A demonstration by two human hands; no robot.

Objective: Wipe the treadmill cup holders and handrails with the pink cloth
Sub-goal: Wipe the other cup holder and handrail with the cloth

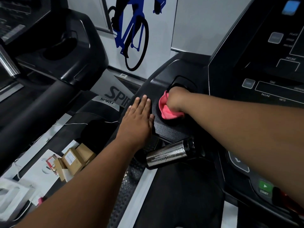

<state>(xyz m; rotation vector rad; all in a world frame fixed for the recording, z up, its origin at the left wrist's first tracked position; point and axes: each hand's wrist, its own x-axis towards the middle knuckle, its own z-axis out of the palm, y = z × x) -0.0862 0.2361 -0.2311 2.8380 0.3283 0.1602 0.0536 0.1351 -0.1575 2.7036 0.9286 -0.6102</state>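
Note:
The pink cloth point(166, 109) is bunched inside the left cup holder point(182, 83) of the black treadmill console. My right hand point(177, 99) reaches down into that cup holder and grips the cloth; its fingers are hidden inside the recess. My left hand point(138, 117) lies flat with straight fingers on the console's left edge, just beside the cup holder. A chrome handrail sensor grip point(169, 153) sticks out below the console, under my right forearm.
The control panel point(263, 79) with a green start button point(264, 186) is to the right. A second treadmill point(65, 46) stands at the left. Cardboard boxes point(77, 157) and papers lie on the floor between the two machines.

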